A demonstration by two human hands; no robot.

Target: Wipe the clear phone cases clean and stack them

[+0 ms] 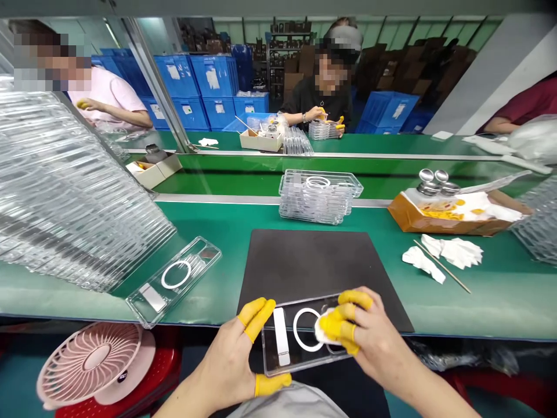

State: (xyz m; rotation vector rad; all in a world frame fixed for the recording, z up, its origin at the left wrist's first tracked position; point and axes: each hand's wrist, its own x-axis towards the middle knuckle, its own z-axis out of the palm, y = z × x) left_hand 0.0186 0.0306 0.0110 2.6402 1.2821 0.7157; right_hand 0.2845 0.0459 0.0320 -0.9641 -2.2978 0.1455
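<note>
My left hand, with yellow finger cots, grips the left end of a clear phone case that has a white ring and a white strip on it. The case is held at the near edge of a black mat. My right hand, also in yellow finger cots, pinches a small white wipe against the case beside the ring. Another clear case lies on the green table to the left.
A long slanted row of clear cases fills the left. A stack of cases sits behind the mat. White wipes and a thin stick lie right, by a cardboard tray. A pink fan stands below. Other people work across the belt.
</note>
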